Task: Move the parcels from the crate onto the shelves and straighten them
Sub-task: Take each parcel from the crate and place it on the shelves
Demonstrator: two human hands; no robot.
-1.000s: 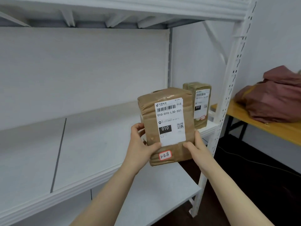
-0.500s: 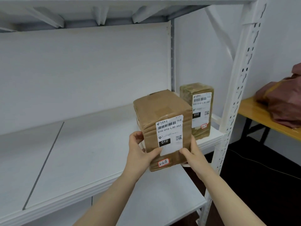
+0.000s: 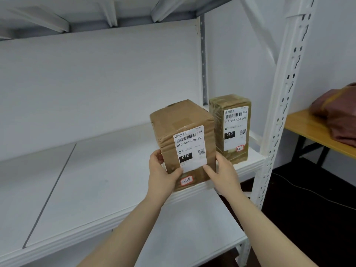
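A brown cardboard parcel (image 3: 179, 122) with a white shipping label and a small red-edged sticker stands upright at the front edge of the white middle shelf (image 3: 92, 180). My left hand (image 3: 160, 173) grips its lower left side and my right hand (image 3: 224, 171) grips its lower right side. A second, tape-wrapped parcel (image 3: 230, 128) with the same kind of label stands upright on the shelf just to the right, at the shelf's right end, a small gap between the two. The crate is out of view.
A white perforated upright post (image 3: 279, 105) bounds the shelf on the right. Another white shelf (image 3: 192, 234) lies below and one overhead. At the far right a wooden table (image 3: 316, 133) carries a reddish-brown bundle (image 3: 339, 112). The floor is dark.
Both hands carried the brown parcel forward and down from mid-air to the shelf's front edge, beside the taped parcel. The view moved closer to the shelf.
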